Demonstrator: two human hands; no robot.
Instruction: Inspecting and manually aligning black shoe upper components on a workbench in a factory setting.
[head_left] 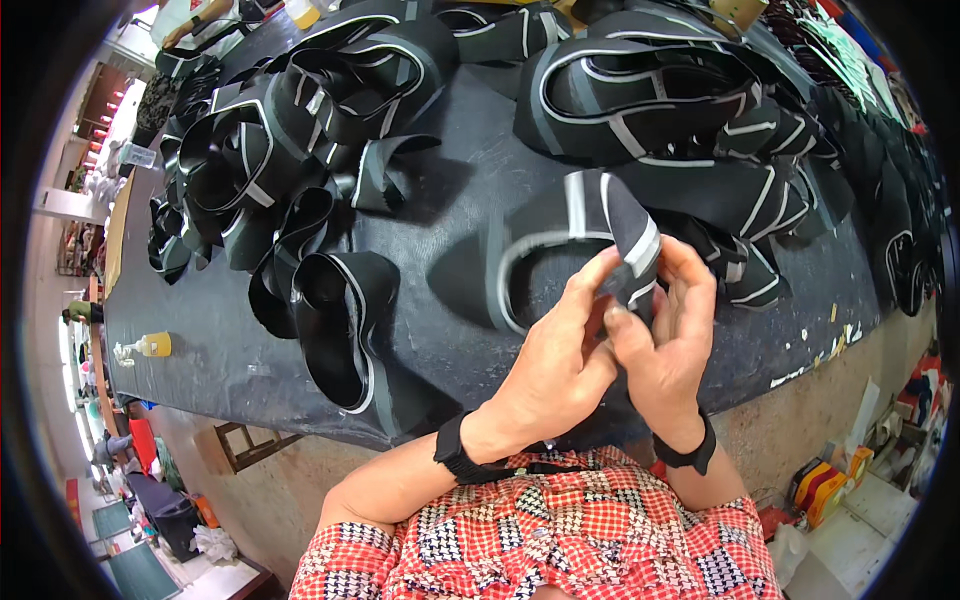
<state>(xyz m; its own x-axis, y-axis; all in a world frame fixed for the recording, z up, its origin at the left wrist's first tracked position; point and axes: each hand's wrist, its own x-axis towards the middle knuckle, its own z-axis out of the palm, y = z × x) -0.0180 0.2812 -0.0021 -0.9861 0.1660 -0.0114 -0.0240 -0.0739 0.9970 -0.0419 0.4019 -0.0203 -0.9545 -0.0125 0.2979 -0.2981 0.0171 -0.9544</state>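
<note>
Both my hands hold one end of a black, flexible piece with pale edging strips point(465, 270), which curves in a loop like a shoe upper. My left hand point(555, 355) pinches the end from the left, its thumb and fingers close together. On the other side, my right hand point(675, 340) has its fingers curled behind the same end and its thumb in front. The rest of the piece extends left and away over the dark table point(450, 350). Some fingertips are hidden behind the folded end.
Similar black pieces lie heaped at the left point(230, 165) and far right point(640, 100). One looped piece point(340, 330) is near the front left. A small bottle of yellow liquid point(155, 345) stands at the left edge. Another person's hand point(180, 33) shows far left.
</note>
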